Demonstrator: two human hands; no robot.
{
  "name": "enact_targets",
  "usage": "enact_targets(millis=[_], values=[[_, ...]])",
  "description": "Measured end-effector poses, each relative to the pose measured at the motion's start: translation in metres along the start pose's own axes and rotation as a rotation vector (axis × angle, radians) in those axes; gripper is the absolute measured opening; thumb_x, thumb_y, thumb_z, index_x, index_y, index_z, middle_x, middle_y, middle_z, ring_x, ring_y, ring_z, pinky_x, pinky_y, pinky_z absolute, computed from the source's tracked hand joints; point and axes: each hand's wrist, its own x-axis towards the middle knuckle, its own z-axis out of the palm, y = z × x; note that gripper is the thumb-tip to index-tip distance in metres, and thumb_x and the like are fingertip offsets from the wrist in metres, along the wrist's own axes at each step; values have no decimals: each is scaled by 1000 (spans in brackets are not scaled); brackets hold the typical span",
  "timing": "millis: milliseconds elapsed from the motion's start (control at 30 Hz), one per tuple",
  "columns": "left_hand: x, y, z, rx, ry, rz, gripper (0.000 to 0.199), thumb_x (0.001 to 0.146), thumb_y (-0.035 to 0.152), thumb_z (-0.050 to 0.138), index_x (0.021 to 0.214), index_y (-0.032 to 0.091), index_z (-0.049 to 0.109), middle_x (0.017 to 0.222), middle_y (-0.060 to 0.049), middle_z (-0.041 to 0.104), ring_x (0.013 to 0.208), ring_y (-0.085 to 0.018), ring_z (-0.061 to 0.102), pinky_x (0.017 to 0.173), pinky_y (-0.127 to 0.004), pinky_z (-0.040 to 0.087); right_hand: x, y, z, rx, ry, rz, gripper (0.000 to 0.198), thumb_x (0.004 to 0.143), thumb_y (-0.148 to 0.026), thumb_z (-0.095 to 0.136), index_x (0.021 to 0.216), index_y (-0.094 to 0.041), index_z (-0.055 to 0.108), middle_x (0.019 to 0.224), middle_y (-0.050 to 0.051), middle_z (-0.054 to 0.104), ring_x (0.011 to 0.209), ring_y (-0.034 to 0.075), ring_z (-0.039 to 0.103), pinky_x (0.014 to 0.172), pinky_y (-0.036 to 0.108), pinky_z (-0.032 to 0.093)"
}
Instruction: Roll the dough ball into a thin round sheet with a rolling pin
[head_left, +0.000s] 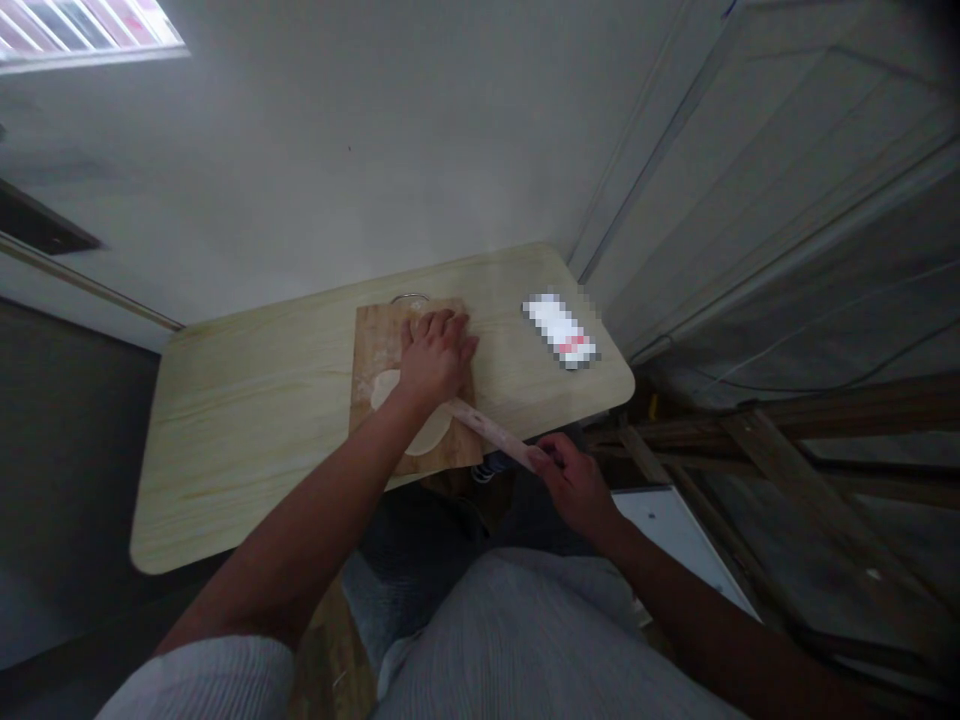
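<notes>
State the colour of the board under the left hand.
The board is a light wood brown, best seen in the head view.

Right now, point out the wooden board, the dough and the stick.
Wooden board (373,330): head view, on its bare upper-left part.
Dough (429,434): head view, on its lower-right part.
Stick (495,432): head view, on the middle of its visible length.

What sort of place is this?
Probably a small domestic room or workspace; can't confirm a kitchen. Clues: wood-grain table by a plain wall, wooden board with what looks like flattened dough, barred window.
</notes>
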Motion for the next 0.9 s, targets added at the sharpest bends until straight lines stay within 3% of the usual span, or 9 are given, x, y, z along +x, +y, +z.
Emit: enact_targets(millis=[233, 533, 733, 900], values=[[9, 1, 7, 15, -12, -32, 46, 103, 47, 31, 133, 24, 57, 141, -12, 56, 133, -33, 44, 116, -62, 23, 14, 3, -8, 80, 29, 65, 43, 94, -61, 47, 90, -22, 63, 77, 5, 72, 73, 21, 68, 65, 28, 45], [23, 10, 11, -10, -20, -41, 45, 102, 44, 31, 132, 21, 56, 142, -15, 55, 135, -34, 42, 116, -63, 23, 18, 6, -12, -10, 47, 97, 50, 95, -65, 41, 80, -23, 61, 64, 1, 64, 63, 19, 61, 60, 27, 38], [31, 16, 11, 7, 17, -6, 46, 103, 43, 30, 134, 19, 54, 141, -14, 55, 134, -33, 42, 118, -60, 18, 15, 7, -11, -35, 30, 91, 51, 95, -65, 40, 88, -22, 65, 67, 1, 65, 65, 18, 61, 61, 27, 38], [29, 14, 10, -25, 60, -11, 46, 103, 43, 31, 133, 18, 54, 142, -14, 54, 132, -31, 44, 117, -53, 23, 14, 9, -7, 17, -57, 55, 49, 93, -66, 46, 90, -22, 67, 62, -1, 61, 60, 16, 56, 58, 26, 37]])
